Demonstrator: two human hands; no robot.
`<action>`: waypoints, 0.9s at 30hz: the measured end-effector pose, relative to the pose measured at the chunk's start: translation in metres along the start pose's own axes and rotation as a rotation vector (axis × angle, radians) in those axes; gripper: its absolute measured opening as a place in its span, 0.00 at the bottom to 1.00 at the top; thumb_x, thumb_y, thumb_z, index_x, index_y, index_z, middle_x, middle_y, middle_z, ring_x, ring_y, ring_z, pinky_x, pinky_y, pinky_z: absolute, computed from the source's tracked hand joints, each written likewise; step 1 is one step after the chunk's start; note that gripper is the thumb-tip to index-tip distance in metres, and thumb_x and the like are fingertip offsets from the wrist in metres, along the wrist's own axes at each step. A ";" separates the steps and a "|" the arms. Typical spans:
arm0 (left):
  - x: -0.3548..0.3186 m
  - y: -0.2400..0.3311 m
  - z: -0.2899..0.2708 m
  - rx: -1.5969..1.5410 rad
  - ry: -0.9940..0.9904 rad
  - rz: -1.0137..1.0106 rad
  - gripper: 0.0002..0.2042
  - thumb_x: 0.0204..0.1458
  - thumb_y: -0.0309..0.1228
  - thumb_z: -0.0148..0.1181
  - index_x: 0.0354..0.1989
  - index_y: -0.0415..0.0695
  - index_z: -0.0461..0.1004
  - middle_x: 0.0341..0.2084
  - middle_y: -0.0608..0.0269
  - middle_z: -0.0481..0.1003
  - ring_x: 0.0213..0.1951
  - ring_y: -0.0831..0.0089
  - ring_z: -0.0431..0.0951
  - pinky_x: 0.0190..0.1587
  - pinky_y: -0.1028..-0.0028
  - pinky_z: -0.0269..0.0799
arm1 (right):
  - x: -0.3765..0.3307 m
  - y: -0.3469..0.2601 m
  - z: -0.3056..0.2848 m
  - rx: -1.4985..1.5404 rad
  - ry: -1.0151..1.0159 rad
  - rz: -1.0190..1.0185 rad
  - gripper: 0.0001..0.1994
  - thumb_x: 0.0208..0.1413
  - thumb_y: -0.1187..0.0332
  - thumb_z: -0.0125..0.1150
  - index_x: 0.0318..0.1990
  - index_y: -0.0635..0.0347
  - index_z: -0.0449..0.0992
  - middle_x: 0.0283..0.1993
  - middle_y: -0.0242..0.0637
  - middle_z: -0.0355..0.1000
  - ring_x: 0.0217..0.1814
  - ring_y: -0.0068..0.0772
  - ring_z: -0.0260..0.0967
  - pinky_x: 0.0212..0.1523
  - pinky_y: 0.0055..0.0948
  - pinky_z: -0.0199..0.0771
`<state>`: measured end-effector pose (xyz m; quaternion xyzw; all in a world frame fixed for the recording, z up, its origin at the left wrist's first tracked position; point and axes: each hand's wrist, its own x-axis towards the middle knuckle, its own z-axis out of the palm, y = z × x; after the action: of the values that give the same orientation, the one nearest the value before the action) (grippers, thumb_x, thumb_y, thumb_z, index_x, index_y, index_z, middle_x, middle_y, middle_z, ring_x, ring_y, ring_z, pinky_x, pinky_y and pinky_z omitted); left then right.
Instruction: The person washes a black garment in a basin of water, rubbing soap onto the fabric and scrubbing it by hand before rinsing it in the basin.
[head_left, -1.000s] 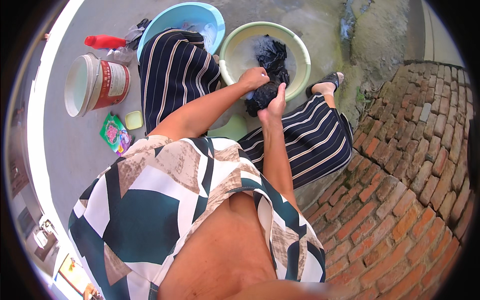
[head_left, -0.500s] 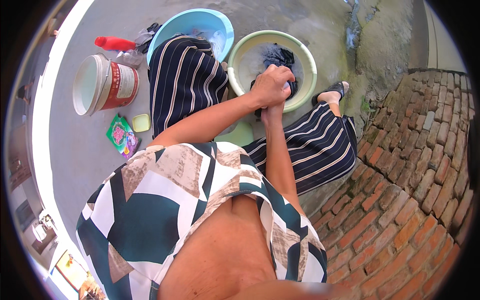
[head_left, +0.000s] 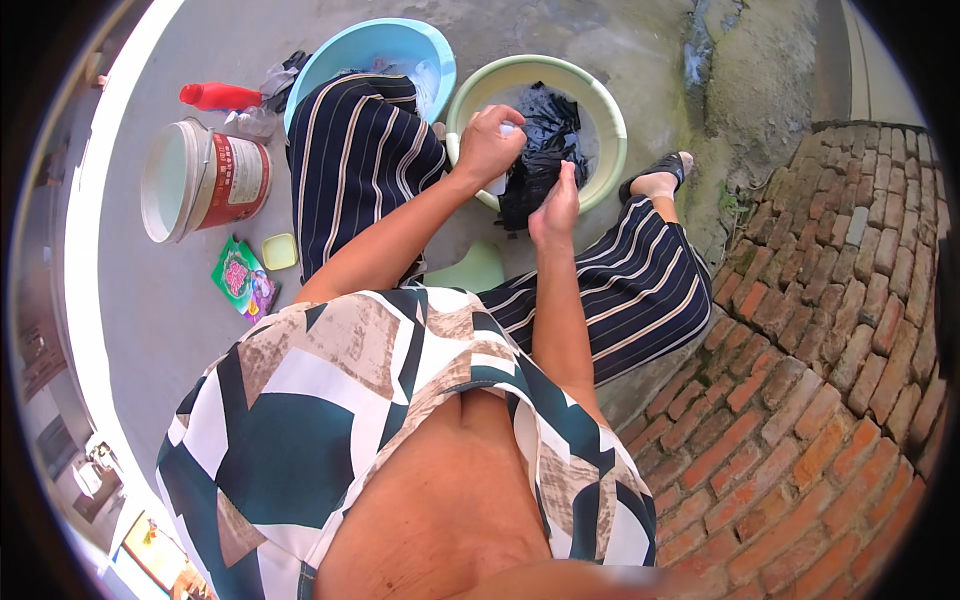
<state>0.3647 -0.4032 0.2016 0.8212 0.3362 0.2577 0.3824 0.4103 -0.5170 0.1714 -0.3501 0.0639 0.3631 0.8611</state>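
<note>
Wet black cloth (head_left: 545, 135) lies in the pale green basin (head_left: 612, 90) between my knees, part of it draped over the near rim. My left hand (head_left: 488, 145) is closed above the basin's left side. A bit of a small white piece, apparently a bar of soap (head_left: 508, 129), shows at its fingers. My right hand (head_left: 555, 212) is at the near right rim, fingers stretched upward beside the cloth's edge. It grips nothing that I can see. Its palm side is partly hidden, so whether it touches the cloth I cannot tell.
A blue basin (head_left: 440, 50) with pale laundry stands to the left. Farther left are a red bottle (head_left: 220, 96), a white-and-red bucket (head_left: 235, 178), a yellow-green dish (head_left: 280, 250) and a green packet (head_left: 240, 272). Brick paving (head_left: 780, 430) lies to the right.
My hands were together over the basin and have come apart. The left one moved left, the right one stayed near the rim. More of the black cloth shows, spread toward the near rim.
</note>
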 end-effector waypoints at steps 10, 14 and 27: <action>-0.001 0.030 0.027 0.300 -0.308 0.066 0.08 0.39 0.29 0.50 0.30 0.45 0.71 0.30 0.59 0.71 0.39 0.61 0.68 0.38 0.65 0.68 | -0.021 0.011 0.002 -0.228 -0.177 0.055 0.29 0.59 0.49 0.25 0.61 0.60 0.44 0.62 0.36 0.46 0.64 0.29 0.43 0.61 0.26 0.42; -0.002 0.032 0.029 0.531 -0.492 -0.033 0.09 0.40 0.31 0.52 0.31 0.44 0.71 0.34 0.57 0.70 0.41 0.58 0.68 0.38 0.62 0.68 | -0.030 0.010 0.008 -0.293 -0.265 0.091 0.33 0.57 0.45 0.25 0.61 0.61 0.42 0.64 0.37 0.42 0.65 0.31 0.39 0.62 0.27 0.37; -0.010 -0.065 0.044 -0.005 -0.568 -0.283 0.16 0.48 0.38 0.47 0.31 0.35 0.71 0.29 0.41 0.72 0.34 0.49 0.72 0.36 0.61 0.66 | -0.015 0.004 -0.004 -0.389 -0.110 0.109 0.17 0.58 0.55 0.40 0.34 0.61 0.68 0.31 0.32 0.68 0.33 0.23 0.66 0.36 0.23 0.67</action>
<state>0.3657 -0.3994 0.1228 0.8045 0.3261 -0.0368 0.4951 0.3976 -0.5263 0.1719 -0.4852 -0.0357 0.4334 0.7586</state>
